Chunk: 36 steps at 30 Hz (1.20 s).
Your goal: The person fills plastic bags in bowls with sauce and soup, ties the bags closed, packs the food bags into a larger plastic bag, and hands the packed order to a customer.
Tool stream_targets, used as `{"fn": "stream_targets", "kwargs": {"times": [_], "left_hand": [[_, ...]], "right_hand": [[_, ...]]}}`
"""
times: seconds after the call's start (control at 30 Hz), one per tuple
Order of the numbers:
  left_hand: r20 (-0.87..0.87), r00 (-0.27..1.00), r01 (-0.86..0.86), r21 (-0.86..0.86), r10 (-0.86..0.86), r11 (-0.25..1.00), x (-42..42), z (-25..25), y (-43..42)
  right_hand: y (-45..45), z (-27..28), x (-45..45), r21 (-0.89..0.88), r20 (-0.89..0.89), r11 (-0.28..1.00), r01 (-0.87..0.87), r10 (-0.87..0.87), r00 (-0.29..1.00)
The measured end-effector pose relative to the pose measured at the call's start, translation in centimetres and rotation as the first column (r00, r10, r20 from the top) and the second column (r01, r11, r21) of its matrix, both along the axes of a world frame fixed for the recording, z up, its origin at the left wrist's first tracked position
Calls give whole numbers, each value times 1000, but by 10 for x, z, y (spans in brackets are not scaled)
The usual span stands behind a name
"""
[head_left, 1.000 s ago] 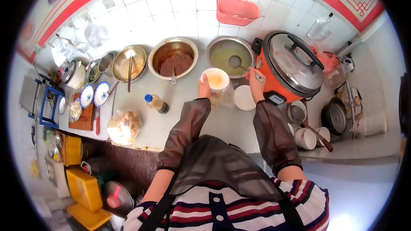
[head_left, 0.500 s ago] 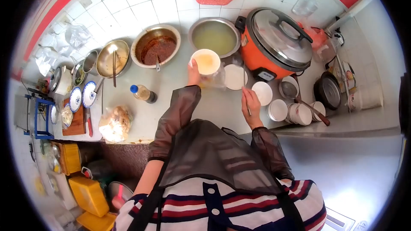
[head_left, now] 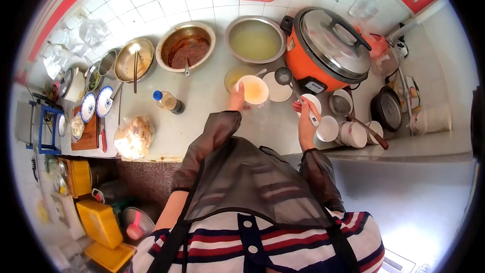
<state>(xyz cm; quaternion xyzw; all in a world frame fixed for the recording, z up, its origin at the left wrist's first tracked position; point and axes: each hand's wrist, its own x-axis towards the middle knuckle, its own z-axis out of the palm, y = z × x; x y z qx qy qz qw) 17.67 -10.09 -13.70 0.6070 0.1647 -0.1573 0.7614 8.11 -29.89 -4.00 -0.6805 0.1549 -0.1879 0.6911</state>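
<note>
My left hand (head_left: 237, 98) grips the edge of a white bowl (head_left: 254, 90) with pale yellow liquid in it. Just behind that bowl, a see-through bowl (head_left: 231, 78) holds more yellowish liquid and a spoon handle sticks out of it. My right hand (head_left: 305, 124) is closed around the handle of a ladle (head_left: 284, 76); its dark grey head hangs over a white dish (head_left: 274, 89) in front of the cooker. Partly hidden behind my right hand is another white bowl (head_left: 315, 103). A metal basin (head_left: 255, 61) of yellow-green liquid stands farther back.
An orange rice cooker (head_left: 306, 68) stands at back right. White bowls (head_left: 352, 134) are stacked beside my right hand. To the left are a pot of red sauce (head_left: 161, 55), a blue-capped bottle (head_left: 168, 102), a filled plastic bag (head_left: 134, 137) and a red-handled knife (head_left: 104, 140).
My left hand has brought the bowl slightly right and toward me, uncovering the see-through bowl. My right hand has turned and lifted, so the ladle's head now shows.
</note>
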Motion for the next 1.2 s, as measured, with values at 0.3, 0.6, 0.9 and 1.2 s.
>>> {"fn": "stream_targets", "kwargs": {"times": [0.3,0.6,0.9,1.2], "left_hand": [[9,998,-57,-135,59,989,24,-9,-16],[-25,995,-103,-92,101,990,13,-13,-4],[10,992,-120,-163,123,979,16,21,0],[299,864,-359,-196,405,912,-43,0,63]], "right_hand": [[-7,-5,5,-846,191,532,-31,357,914],[-9,-43,7,-562,113,823,-87,180,977],[16,26,39,-772,242,621,-139,488,839],[35,-109,173,420,33,807,-415,443,896]]}}
